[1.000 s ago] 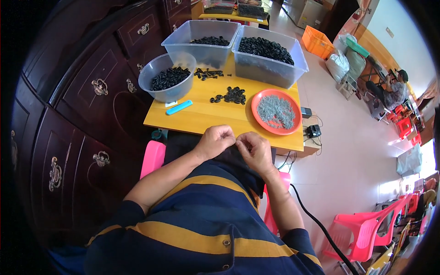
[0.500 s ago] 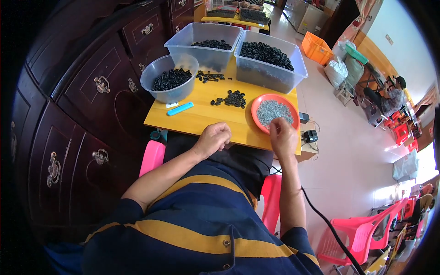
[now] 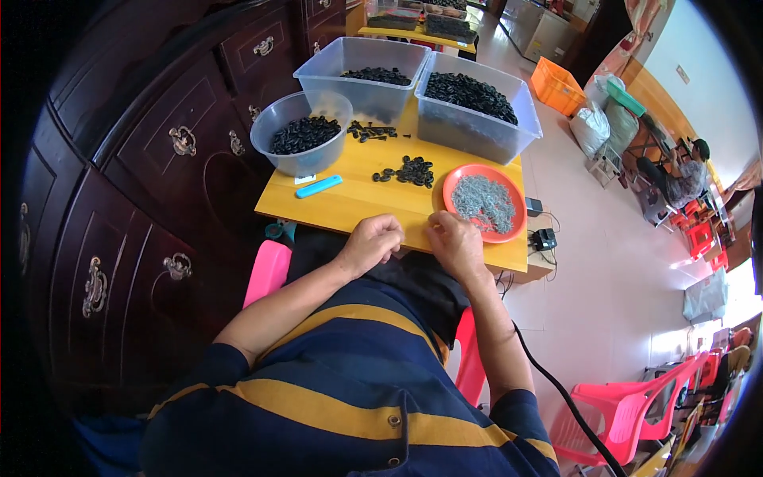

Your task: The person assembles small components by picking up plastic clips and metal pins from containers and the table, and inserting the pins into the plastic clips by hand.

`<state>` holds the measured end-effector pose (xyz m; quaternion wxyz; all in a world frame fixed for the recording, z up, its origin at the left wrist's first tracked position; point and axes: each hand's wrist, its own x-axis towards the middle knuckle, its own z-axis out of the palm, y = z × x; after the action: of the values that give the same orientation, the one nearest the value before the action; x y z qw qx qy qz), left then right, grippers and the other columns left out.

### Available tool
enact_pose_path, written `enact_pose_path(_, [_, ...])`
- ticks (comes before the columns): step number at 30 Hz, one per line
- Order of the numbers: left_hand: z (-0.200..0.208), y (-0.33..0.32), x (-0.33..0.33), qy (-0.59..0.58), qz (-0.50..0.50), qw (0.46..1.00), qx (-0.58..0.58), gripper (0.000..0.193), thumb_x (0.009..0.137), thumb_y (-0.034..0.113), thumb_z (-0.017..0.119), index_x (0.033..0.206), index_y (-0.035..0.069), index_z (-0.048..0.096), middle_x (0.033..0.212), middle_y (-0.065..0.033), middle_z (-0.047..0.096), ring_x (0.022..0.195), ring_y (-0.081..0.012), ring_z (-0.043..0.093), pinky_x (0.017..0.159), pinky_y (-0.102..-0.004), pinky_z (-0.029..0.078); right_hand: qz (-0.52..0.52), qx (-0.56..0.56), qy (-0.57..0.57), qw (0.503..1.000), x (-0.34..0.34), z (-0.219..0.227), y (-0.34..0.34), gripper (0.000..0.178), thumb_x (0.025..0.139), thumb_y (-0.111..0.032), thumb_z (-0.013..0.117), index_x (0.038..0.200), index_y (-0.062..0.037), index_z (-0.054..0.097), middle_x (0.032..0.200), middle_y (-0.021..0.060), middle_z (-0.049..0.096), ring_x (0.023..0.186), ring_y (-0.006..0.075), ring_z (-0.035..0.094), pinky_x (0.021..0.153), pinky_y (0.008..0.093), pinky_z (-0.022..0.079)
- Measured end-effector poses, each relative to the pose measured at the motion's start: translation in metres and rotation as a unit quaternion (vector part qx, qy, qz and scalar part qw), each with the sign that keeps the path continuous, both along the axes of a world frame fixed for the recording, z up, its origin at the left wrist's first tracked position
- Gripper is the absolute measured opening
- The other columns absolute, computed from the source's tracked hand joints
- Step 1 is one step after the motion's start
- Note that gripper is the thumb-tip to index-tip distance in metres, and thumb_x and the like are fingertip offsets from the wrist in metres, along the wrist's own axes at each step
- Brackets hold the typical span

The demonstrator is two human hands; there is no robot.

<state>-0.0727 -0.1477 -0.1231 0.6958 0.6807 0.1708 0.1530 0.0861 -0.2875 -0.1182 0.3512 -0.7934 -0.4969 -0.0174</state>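
My left hand is closed at the near edge of the yellow table, thumb and fingers pressed together; whatever it pinches is too small to make out. Close to its right, my right hand is in a pinch too, fingertips pointing toward the left ones with a small gap between. What lies in that pinch is hidden. Just beyond the right hand sits a shallow orange-red dish of small silvery metal pieces. A loose pile of glossy black oval parts lies on the tabletop beyond both hands.
At the table's far side stand a round clear tub and two clear bins, left and right, holding black parts. Black stemmed pieces and a light-blue handle-like tool lie nearby. Dark drawers line the left.
My right hand has moved left from the dish of metal pieces to near my left hand. The left hand stays about where it was. The view has shifted slightly.
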Motion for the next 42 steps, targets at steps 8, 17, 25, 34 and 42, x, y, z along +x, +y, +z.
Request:
enact_pose_path(8, [-0.010,0.004,-0.001,-0.016,-0.010,1.000,0.007,0.010,0.091,0.013,0.057,0.085,0.005,0.058,0.073,-0.0015,0.057,0.058,-0.0066,0.050,0.052,-0.0217,0.043,-0.063,-0.026,-0.048,0.997,0.033,-0.007,0.017,0.017,0.084,-0.017,0.064,0.095,-0.0049,0.069,0.091,0.0195,0.070,0.083,0.0373,0.069,0.073,0.0467,0.055])
enact_pose_path(17, [-0.008,0.005,-0.005,-0.011,-0.004,1.000,-0.013,0.010,0.093,0.012,0.057,0.086,0.005,0.057,0.073,-0.0007,0.057,0.058,-0.0057,0.049,0.051,-0.0209,0.041,-0.137,-0.114,-0.084,0.980,0.040,-0.005,0.076,0.025,0.087,-0.023,0.062,0.095,-0.0001,0.066,0.095,0.0214,0.069,0.090,0.0385,0.069,0.080,0.0470,0.055])
enact_pose_path(25, [-0.011,0.006,-0.001,-0.028,-0.007,1.000,0.006,0.009,0.092,0.010,0.058,0.085,0.004,0.058,0.072,-0.0009,0.058,0.056,-0.0052,0.049,0.051,-0.0209,0.041,-0.154,-0.104,-0.091,0.978,0.058,-0.014,0.105,0.030,0.089,-0.031,0.065,0.092,-0.0012,0.068,0.095,0.0216,0.070,0.089,0.0389,0.069,0.079,0.0492,0.055])
enact_pose_path(34, [-0.009,0.001,-0.001,-0.028,-0.003,1.000,0.001,0.009,0.090,0.010,0.058,0.084,0.004,0.059,0.070,-0.0014,0.059,0.054,-0.0051,0.050,0.049,-0.0206,0.041,-0.155,-0.156,-0.095,0.971,0.056,-0.029,0.092,0.034,0.090,-0.033,0.059,0.096,-0.0012,0.069,0.092,0.0228,0.071,0.089,0.0394,0.069,0.080,0.0494,0.055])
enact_pose_path(42, [-0.004,0.000,-0.003,-0.059,0.021,0.998,0.019,0.009,0.092,0.007,0.059,0.085,0.003,0.059,0.073,0.0017,0.058,0.057,-0.0033,0.050,0.052,-0.0205,0.043,0.038,0.091,0.372,0.923,0.015,-0.006,0.036,0.021,0.092,-0.018,0.069,0.103,-0.0012,0.062,0.082,0.0054,0.064,0.069,0.0152,0.063,0.063,0.0288,0.050])
